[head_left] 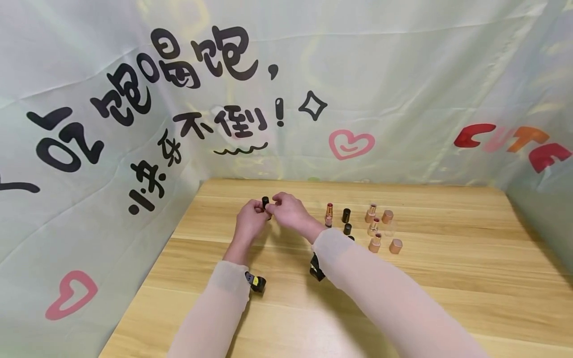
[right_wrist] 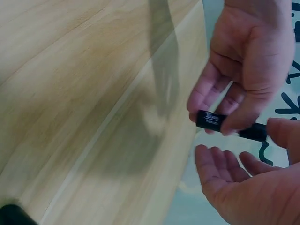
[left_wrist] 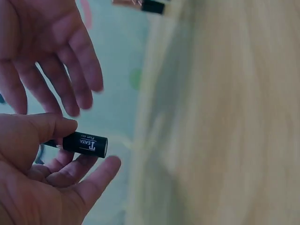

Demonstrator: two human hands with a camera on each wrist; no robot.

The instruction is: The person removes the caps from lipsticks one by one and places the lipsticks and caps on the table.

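Observation:
My left hand [head_left: 251, 219] pinches a slim black lipstick tube [left_wrist: 85, 143] between thumb and fingers. White lettering runs along the tube's side, and in the head view it stands nearly upright above the table. Close by its upper end is my right hand [head_left: 290, 213]. In the right wrist view the right thumb [right_wrist: 282, 133] lies at the tube's far end, touching or nearly touching it, while the other right fingers [right_wrist: 216, 164] stay loosely extended below. Whether the cap sits fully on is hard to tell, as the left thumb covers the middle.
To the right stand an uncapped red lipstick [head_left: 329, 214] and black caps [head_left: 346, 215]. Beyond them are rose-gold lipsticks [head_left: 375, 243], rose-gold caps [head_left: 396, 246] and a faint clear cap [head_left: 391, 228]. Printed cloth walls [head_left: 403, 99] border the wooden table [head_left: 461, 238].

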